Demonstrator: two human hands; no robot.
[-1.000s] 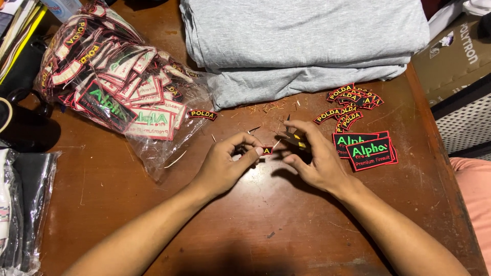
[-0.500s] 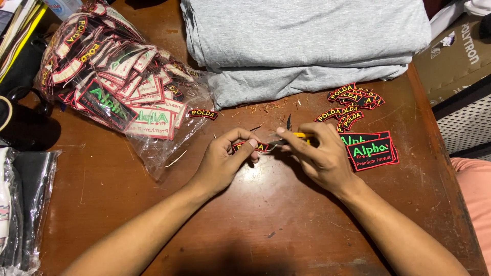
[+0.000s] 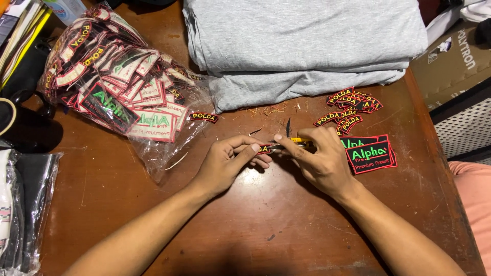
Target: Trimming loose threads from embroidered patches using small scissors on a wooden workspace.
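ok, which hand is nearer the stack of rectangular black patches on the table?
Right. The right hand sits just beside the stack of rectangular black patches, partly covering its left edge. The left hand is farther off, beyond the right hand.

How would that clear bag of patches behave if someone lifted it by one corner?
The clear bag would probably sag and shift, since its thin film is crinkled around loosely heaped patches. It looks fairly light for its bulk. The open end by the table might spill some.

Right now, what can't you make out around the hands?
- Small patch, head view: mostly covered by the left hand fingers; shape unclear.
- Yellow cutting tool: handle hidden in the right hand; type unsure.
- Rectangular patches: partly under the right hand.
- Black mug: cut off by left edge.
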